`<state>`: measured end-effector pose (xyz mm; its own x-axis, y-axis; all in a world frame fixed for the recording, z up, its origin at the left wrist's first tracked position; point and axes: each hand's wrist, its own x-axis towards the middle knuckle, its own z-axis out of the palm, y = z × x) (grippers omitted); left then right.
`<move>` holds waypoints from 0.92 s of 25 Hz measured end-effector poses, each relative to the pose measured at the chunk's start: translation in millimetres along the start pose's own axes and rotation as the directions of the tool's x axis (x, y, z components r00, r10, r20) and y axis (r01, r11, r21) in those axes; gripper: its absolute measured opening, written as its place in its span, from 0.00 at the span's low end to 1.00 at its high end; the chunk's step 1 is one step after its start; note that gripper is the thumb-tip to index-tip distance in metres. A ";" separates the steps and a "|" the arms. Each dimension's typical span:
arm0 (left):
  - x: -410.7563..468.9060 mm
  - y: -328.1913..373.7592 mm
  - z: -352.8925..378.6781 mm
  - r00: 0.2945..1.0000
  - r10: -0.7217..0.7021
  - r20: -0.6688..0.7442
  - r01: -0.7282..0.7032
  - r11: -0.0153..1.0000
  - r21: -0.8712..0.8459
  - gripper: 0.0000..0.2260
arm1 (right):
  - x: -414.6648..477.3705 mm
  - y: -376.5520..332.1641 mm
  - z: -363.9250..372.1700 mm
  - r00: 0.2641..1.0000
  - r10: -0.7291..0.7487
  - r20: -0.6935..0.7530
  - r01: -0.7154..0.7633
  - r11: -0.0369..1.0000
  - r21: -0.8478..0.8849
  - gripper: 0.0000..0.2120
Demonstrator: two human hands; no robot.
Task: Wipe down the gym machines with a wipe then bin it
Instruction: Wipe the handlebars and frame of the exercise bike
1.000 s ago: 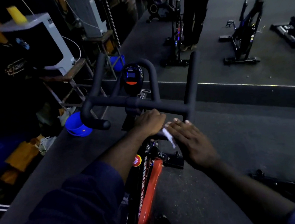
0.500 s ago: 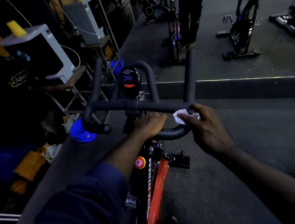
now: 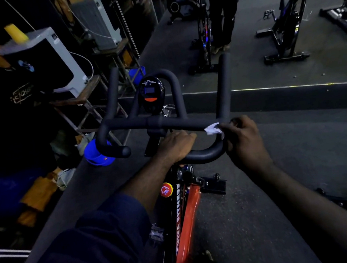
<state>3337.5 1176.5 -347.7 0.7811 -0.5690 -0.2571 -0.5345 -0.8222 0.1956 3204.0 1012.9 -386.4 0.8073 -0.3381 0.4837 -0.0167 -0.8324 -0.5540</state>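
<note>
The right hand (image 3: pixel 246 144) pinches the white wipe (image 3: pixel 213 128) against the handlebar (image 3: pixel 167 123) crossbar, whose length runs leftward toward the left hand (image 3: pixel 175 146), gripping the lower loop.

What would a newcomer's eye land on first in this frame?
The white wipe stands out in the dim scene, pinched by the right hand against the right bend of the black handlebar. Just left of it, the left hand grips the handlebar's near loop. The bike's red frame runs down below centre.

Head view: close above handlebars (image 3: pixel 167 124) (facing forward-down).
</note>
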 end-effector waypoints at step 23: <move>0.7 1.3 1.5 0.998 -0.059 0.022 0.060 0.996 -0.060 0.21 | -37.9 -37.3 33.3 0.522 0.372 0.768 -0.389 -0.697 0.602 0.23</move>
<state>3336.9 1175.1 -349.1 0.8039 -0.5198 -0.2891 -0.4664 -0.8526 0.2357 3193.6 1071.4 -406.6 0.8679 -0.1492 -0.4738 0.0532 0.9763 -0.2100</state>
